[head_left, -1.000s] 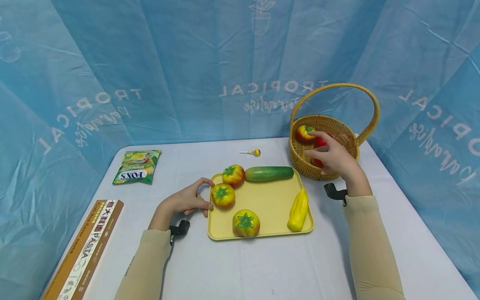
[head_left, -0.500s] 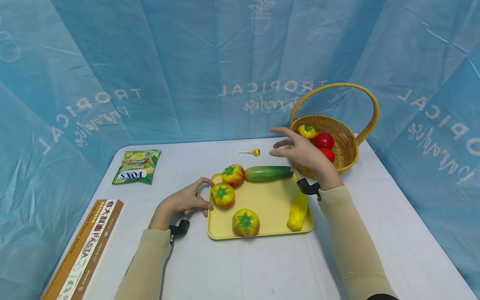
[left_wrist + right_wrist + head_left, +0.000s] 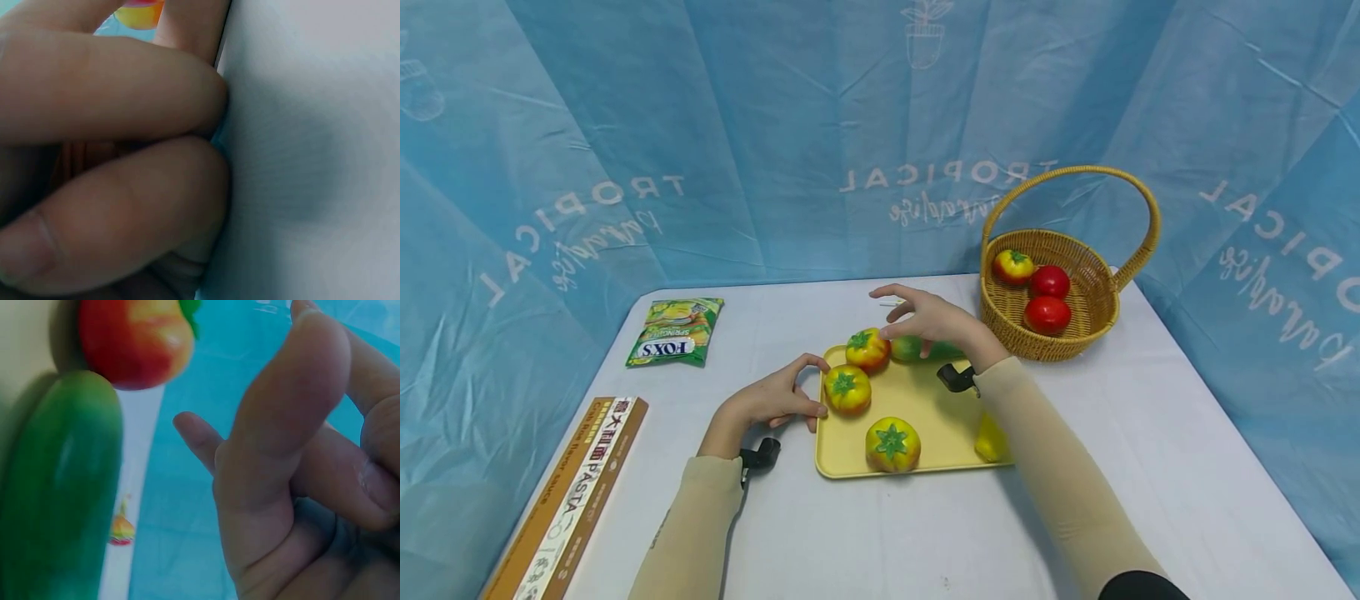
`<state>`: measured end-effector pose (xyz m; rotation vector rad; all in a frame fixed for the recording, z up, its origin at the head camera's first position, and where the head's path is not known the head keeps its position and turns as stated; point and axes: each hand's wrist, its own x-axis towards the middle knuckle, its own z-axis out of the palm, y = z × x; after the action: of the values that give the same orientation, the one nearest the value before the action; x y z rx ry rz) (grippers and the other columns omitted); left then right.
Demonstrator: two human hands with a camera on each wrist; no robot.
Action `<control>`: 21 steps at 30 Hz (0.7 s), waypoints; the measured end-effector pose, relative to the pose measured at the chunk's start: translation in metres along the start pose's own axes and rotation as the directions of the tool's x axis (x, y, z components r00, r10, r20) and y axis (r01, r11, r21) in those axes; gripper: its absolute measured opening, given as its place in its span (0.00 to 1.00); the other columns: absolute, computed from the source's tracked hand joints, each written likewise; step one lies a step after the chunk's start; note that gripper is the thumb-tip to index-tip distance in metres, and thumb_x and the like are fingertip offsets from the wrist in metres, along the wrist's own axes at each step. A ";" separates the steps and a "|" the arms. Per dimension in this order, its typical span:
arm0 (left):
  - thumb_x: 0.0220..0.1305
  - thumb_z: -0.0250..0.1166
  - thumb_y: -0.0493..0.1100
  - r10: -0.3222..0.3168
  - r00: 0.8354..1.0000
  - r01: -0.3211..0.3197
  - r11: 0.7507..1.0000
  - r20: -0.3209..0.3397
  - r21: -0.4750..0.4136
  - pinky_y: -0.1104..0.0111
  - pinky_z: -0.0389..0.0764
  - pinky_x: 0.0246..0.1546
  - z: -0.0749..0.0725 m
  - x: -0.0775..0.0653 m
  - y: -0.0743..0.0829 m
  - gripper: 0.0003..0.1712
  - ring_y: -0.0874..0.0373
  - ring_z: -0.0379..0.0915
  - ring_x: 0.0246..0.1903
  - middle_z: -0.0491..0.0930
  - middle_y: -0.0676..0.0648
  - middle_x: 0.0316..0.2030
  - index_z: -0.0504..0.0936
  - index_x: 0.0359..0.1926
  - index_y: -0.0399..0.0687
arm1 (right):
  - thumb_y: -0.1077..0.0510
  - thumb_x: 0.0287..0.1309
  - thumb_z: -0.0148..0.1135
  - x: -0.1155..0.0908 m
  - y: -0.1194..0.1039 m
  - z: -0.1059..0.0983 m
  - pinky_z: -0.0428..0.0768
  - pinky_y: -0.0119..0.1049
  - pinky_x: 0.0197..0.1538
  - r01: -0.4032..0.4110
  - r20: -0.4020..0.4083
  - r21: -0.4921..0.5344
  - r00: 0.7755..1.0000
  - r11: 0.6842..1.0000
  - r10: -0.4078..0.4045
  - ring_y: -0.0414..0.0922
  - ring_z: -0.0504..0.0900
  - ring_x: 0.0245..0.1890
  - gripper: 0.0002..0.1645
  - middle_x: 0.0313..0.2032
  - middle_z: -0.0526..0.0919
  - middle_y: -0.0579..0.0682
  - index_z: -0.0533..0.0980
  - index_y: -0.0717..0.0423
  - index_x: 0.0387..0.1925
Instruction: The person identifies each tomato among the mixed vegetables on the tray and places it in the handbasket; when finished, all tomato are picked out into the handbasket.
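Table (image 3: 887, 533): tray (image 3: 925, 417), basket (image 3: 1017, 340), packet (image 3: 675, 332), box (image 3: 568, 500), lollipop (image 3: 122, 529)

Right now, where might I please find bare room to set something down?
The white tablecloth is bare in front of the rectangular yellow tray, between the beige sleeves, and right of them, before the brown wicker basket. The tray's far-left corner is crowded: two round red-and-yellow tomatoes, the green cucumber, both hands nearby.

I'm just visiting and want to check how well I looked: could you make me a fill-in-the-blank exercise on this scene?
1. The tray is coloured ____.
2. Inside the wicker basket, ____ round items can be seen.
3. At the tray edge nearest the pasta box is the person's ____ hand.
4. The fingers of the right hand hold ____.

Missing words: yellow; three; left; nothing.
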<state>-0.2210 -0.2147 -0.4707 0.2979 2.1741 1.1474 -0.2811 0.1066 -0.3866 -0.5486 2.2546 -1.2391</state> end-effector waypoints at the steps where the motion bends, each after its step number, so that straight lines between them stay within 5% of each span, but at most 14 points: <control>1: 0.66 0.76 0.51 -0.001 1.000 0.001 1.000 -0.001 0.003 0.72 0.66 0.15 0.000 0.000 0.000 0.43 0.61 0.57 0.09 0.91 0.45 0.28 0.59 0.72 0.57 | 0.48 0.69 0.71 0.003 0.001 0.002 0.84 0.44 0.25 -0.006 0.007 0.005 1.000 1.000 0.006 0.66 0.84 0.59 0.42 0.73 0.72 0.65 0.63 0.29 0.78; 21: 0.66 0.76 0.52 0.006 1.000 -0.006 1.000 0.002 0.015 0.72 0.66 0.15 -0.001 0.002 -0.004 0.43 0.62 0.57 0.08 0.91 0.45 0.28 0.59 0.72 0.58 | 0.49 0.67 0.73 0.023 0.019 0.021 0.81 0.36 0.25 -0.069 0.066 0.061 0.996 0.996 0.065 0.63 0.84 0.52 0.39 0.69 0.74 0.62 0.68 0.35 0.76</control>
<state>-0.2231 -0.2167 -0.4740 0.3121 2.1825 1.1349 -0.2891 0.0899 -0.4181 -0.4779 2.1559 -1.2371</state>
